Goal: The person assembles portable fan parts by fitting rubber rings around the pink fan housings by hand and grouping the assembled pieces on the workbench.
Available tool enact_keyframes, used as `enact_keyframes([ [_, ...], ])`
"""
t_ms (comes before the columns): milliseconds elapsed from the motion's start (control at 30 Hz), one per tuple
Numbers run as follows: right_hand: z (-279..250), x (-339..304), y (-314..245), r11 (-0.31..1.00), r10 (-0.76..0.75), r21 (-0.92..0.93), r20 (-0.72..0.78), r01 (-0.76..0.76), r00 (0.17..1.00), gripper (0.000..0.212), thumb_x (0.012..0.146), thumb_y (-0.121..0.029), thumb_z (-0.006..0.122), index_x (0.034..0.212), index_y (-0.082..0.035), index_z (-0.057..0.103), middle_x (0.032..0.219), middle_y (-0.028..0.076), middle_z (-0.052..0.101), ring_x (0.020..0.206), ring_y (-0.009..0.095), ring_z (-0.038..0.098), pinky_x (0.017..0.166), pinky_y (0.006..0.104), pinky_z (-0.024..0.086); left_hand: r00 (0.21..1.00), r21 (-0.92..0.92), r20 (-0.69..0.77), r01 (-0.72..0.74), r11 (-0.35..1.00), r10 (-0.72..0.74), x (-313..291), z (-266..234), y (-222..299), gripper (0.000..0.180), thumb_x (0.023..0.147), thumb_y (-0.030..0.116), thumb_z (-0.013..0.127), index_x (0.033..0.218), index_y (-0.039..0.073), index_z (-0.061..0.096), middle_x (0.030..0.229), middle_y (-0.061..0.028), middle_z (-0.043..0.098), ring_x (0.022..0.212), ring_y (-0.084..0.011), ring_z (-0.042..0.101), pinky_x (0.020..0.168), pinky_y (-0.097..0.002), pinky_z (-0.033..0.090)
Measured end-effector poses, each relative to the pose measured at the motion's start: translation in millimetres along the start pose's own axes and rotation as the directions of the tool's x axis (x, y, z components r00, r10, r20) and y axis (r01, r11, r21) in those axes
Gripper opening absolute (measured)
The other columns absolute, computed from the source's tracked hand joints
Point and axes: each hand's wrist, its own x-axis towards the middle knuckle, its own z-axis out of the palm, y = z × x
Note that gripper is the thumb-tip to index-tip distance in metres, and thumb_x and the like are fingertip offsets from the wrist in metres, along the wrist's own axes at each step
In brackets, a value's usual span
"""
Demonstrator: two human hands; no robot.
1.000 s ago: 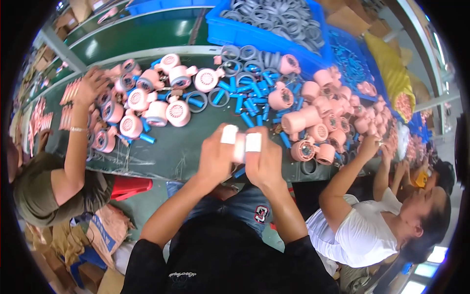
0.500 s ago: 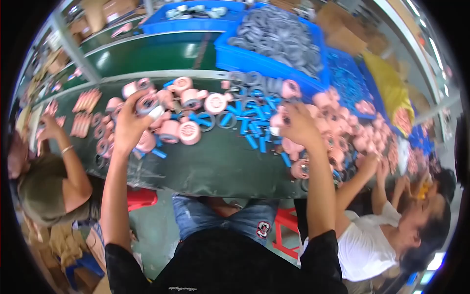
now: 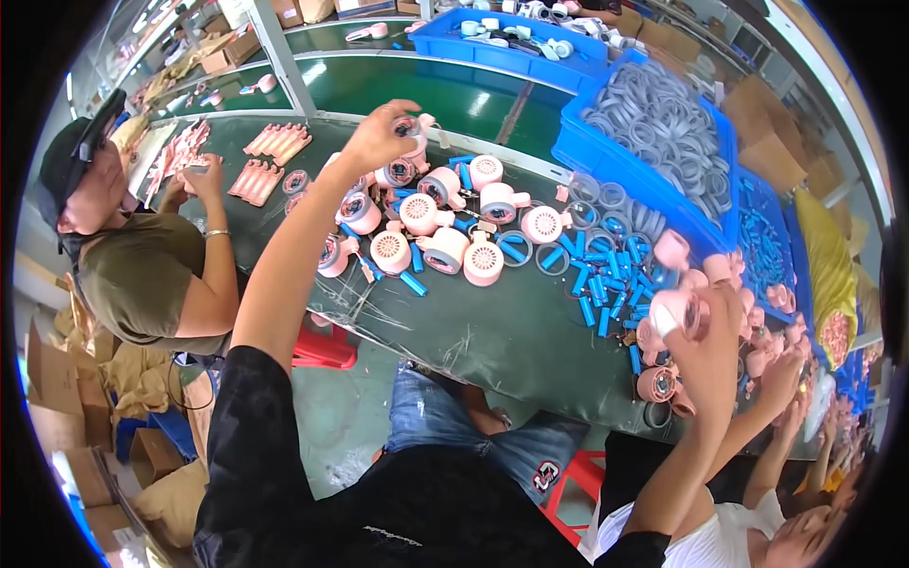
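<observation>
My left hand [image 3: 379, 140] reaches to the far edge of the table, its fingers closed round a pink fan housing [image 3: 413, 144] with dark parts inside. My right hand [image 3: 712, 339] is at the right-hand heap, gripping another pink fan housing [image 3: 696, 312], slightly blurred. White wrapping [image 3: 666, 319] shows at the right thumb. Below the left hand lie several pink fan heads with round grilles [image 3: 418, 214], some carrying grey rings. Blue cylindrical batteries [image 3: 606, 284] are scattered left of my right hand, and loose clear-grey rings [image 3: 552, 257] lie among them.
A blue bin [image 3: 568, 151] full of grey rings stands at the back right, beside a blue tray of batteries [image 3: 762, 241]. Behind the table runs a green conveyor [image 3: 398, 95]. Co-workers sit on both sides; the left one's arm [image 3: 216, 218] is near flat pink parts [image 3: 256, 182].
The view has swung left, so the table appears shifted right. My left hand has moved from the pile to the table's far edge. My right hand is nearer the right-hand heap.
</observation>
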Motion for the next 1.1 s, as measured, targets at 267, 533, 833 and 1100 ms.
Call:
enact_keyframes([
  [267,88,-65,-27,0.990,0.026,0.135,0.021,-0.029,0.999,0.056,0.075,-0.019,0.084,0.117,0.002,0.053,0.127,0.022,0.054,0.110,0.039,0.060,0.091,0.0444,0.052,0.913,0.257,0.251,-0.384,0.887,0.323,22,46,-23,0.017,0.076,0.011,0.069,0.091,0.007,0.076,0.100,-0.0159,0.068,0.097,-0.0359,0.064,0.090,-0.0439,0.052],
  [533,115,-35,-45,0.980,-0.187,-0.059,0.068,0.191,0.980,0.047,0.085,-0.016,0.071,0.127,0.002,0.062,0.145,0.025,0.051,0.129,0.043,0.050,0.107,0.0523,0.040,0.937,0.479,0.346,-0.131,0.868,-0.049,-5,34,4,0.041,0.086,0.020,0.057,0.122,0.003,0.068,0.125,-0.0198,0.066,0.126,-0.0376,0.055,0.111,-0.0524,0.038],
  [833,243,167,-33,0.922,-0.387,0.136,0.386,0.364,0.837,0.061,0.095,-0.035,0.056,0.152,-0.018,0.048,0.156,0.017,0.046,0.147,0.036,0.039,0.120,0.0432,0.032,0.873,0.393,0.439,-0.398,0.829,0.211,-105,97,106,0.094,0.073,0.064,0.073,0.150,0.015,0.049,0.164,-0.0150,0.032,0.151,-0.0499,0.021,0.114,-0.0796,0.002],
  [1100,296,171,-95,0.857,-0.316,0.511,0.418,0.067,0.852,0.059,0.088,-0.014,0.064,0.146,-0.003,0.052,0.159,0.015,0.042,0.137,0.027,0.051,0.112,0.0343,0.042,0.897,0.409,0.317,-0.423,0.808,0.309,-117,72,58,0.075,0.077,0.062,0.071,0.123,0.004,0.068,0.146,-0.0158,0.050,0.141,-0.0393,0.042,0.116,-0.0760,0.012],
])
